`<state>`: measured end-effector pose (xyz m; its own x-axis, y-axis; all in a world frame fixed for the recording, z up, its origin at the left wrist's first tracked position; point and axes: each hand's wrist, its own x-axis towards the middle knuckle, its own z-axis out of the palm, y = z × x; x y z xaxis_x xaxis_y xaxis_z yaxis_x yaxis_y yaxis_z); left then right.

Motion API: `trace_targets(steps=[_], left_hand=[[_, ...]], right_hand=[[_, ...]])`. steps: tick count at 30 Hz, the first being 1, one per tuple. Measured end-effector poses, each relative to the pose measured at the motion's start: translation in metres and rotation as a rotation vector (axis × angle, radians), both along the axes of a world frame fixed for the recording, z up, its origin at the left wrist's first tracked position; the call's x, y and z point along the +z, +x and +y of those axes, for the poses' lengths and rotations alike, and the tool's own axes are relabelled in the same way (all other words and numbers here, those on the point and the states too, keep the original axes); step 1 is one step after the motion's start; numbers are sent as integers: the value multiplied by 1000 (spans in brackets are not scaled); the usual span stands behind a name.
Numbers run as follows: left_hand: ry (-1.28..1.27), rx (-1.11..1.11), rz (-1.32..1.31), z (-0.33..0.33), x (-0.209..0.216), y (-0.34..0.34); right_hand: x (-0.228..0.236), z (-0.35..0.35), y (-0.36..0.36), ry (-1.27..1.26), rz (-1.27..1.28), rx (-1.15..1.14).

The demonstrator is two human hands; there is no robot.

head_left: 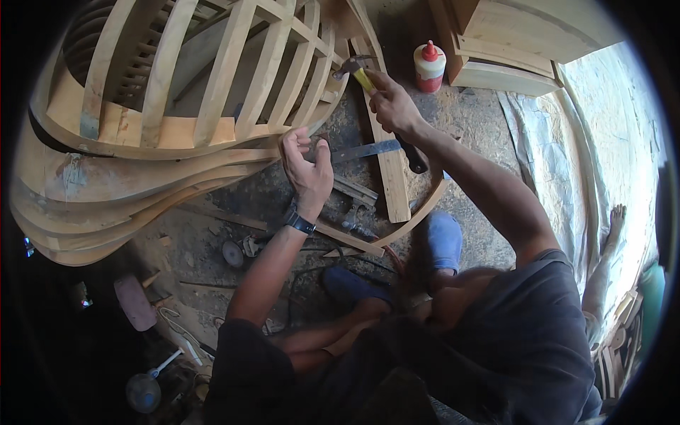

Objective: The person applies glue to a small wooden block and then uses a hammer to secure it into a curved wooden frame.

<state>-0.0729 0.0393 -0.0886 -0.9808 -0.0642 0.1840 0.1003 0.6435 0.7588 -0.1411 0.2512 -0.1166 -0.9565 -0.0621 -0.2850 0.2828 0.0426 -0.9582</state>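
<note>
My right hand [395,106] is closed around the handle of a claw hammer [363,76], whose metal head points left toward the tip of a slatted wooden frame [219,88]. The handle is yellow near the head. My left hand [306,170] is raised beside the frame's curved lower rail [248,154]. Its fingers are loosely curled with the thumb apart, and I make out nothing between them; whether the fingertips touch the wood is unclear. Between the hands, a flat bluish strip [372,149] crosses a wooden plank [389,173] on the floor.
A white-and-red glue bottle [429,69] stands beyond my right hand, near a wooden cabinet piece [506,49]. A curved wooden strip [419,214], a power tool [244,248] and cables lie near my feet. Silvery sheeting [559,149] spreads at right; a pink block [134,303] lies lower left.
</note>
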Motion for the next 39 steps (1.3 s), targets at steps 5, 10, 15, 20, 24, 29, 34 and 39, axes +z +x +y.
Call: trace_targets(steps=[5, 10, 15, 20, 24, 29, 34, 39], left_hand=[[-639, -9, 276, 21, -8, -48], [-625, 29, -68, 35, -4, -84], [-550, 69, -129, 19, -13, -95], [-577, 84, -46, 22, -23, -93], [-621, 100, -112, 26, -20, -95], [-626, 115, -160, 24, -14, -92], [-590, 107, -194, 28, -11, -95], [-587, 100, -216, 27, -8, -96]], right_hand=[[-21, -13, -9, 77, 124, 21], [-45, -8, -17, 86, 223, -78], [-30, -12, -17, 71, 157, -50], [-41, 4, -28, 74, 227, 145], [-46, -7, -27, 94, 339, -96], [-34, -2, -25, 144, 223, 167], [-46, -5, -16, 153, 338, 59], [-43, -3, -17, 137, 289, 91]])
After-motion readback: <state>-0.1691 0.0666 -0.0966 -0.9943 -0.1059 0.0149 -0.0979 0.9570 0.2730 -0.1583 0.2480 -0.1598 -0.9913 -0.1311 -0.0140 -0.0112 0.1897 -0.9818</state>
